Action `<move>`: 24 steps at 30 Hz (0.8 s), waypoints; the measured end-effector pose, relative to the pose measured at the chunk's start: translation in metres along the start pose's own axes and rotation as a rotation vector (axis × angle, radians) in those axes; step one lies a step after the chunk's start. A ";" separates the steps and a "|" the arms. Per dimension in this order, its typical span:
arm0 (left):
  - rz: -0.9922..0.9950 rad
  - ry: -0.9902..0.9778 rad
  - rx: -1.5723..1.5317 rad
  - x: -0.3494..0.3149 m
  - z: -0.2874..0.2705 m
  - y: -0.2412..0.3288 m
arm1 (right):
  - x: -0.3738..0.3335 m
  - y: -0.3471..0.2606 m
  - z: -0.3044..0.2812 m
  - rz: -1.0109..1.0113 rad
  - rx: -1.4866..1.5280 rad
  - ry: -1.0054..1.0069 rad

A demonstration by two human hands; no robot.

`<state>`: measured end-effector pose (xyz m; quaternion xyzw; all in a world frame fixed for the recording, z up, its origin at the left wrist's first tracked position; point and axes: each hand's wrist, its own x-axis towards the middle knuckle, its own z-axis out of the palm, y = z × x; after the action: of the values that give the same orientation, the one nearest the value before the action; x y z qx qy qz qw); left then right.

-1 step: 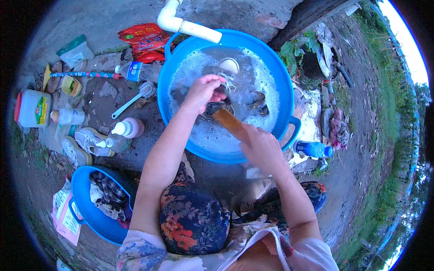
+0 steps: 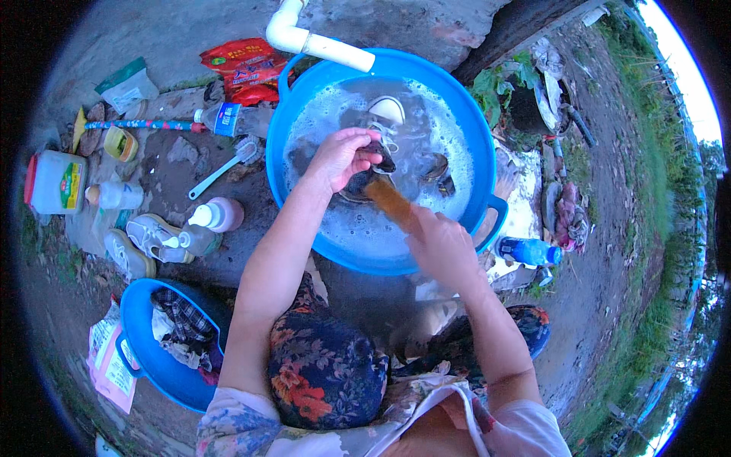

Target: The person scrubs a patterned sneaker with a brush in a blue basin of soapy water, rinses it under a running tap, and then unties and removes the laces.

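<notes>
My left hand (image 2: 352, 158) is closed on the dark tongue of a sneaker (image 2: 387, 111) with a white toe and pale laces, partly under the suds. My right hand (image 2: 442, 247) grips the wooden back of a scrub brush (image 2: 391, 202); its far end lies against the shoe's heel opening, and its bristles are hidden. Both hands are over a big blue basin (image 2: 487, 152) of foamy grey water. Another dark shoe (image 2: 435, 167) lies partly sunk to the right of the first.
A white pipe (image 2: 327, 49) hangs over the basin's far rim. To the left lie a white-handled brush (image 2: 221, 174), bottles (image 2: 221, 215) and grey sneakers (image 2: 152, 236). A blue tub (image 2: 145, 335) of clothes stands near left. A blue bottle (image 2: 525, 251) lies at right.
The scrub brush and my right hand have shifted slightly to the right. More of the shoe's dark tongue shows beneath my left fingers.
</notes>
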<state>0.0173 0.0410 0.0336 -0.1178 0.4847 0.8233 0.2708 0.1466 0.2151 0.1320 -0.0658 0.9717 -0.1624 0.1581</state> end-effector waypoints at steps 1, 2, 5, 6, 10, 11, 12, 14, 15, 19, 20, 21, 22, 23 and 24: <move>-0.031 -0.060 -0.154 0.003 -0.008 -0.004 | 0.001 0.002 0.003 0.003 0.031 0.024; -0.025 -0.073 -0.189 0.002 -0.004 -0.003 | 0.005 0.004 0.004 0.007 0.060 0.049; -0.038 -0.109 -0.283 -0.011 0.021 -0.004 | 0.020 0.006 0.024 -0.002 0.130 0.084; -0.050 -0.114 -0.305 -0.011 0.025 -0.005 | 0.028 0.005 0.033 -0.015 0.150 0.094; -0.022 -0.048 -0.390 -0.010 0.018 -0.003 | 0.038 0.003 0.042 0.109 0.317 0.218; 0.000 -0.031 -0.410 -0.011 0.016 -0.002 | 0.040 0.005 0.045 0.084 0.305 0.228; 0.008 -0.038 -0.428 -0.012 0.017 -0.003 | 0.043 0.007 0.049 0.059 0.293 0.238; -0.006 -0.021 -0.423 -0.015 0.034 -0.008 | 0.055 -0.002 0.049 0.093 0.271 0.194; -0.008 -0.019 -0.424 -0.014 0.044 -0.008 | 0.066 -0.001 0.054 0.115 0.267 0.236; -0.019 0.053 -0.470 -0.012 0.042 -0.011 | 0.075 0.010 0.066 0.144 0.343 0.329; -0.019 0.073 -0.500 -0.017 0.043 -0.007 | 0.066 0.009 0.059 0.167 0.380 0.291; -0.007 0.060 -0.497 -0.016 0.043 -0.009 | 0.058 0.010 0.056 0.194 0.418 0.253; 0.004 0.046 -0.494 -0.014 0.042 -0.011 | 0.054 0.014 0.061 0.164 0.429 0.264; 0.016 0.027 -0.490 -0.014 0.045 -0.012 | 0.052 0.013 0.062 0.170 0.363 0.256; -0.005 0.056 -0.445 -0.014 0.048 -0.011 | 0.050 0.011 0.063 0.176 0.298 0.249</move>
<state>0.0388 0.0821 0.0562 -0.1989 0.2981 0.9057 0.2266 0.1195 0.1981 0.0579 0.0641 0.9511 -0.2965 0.0584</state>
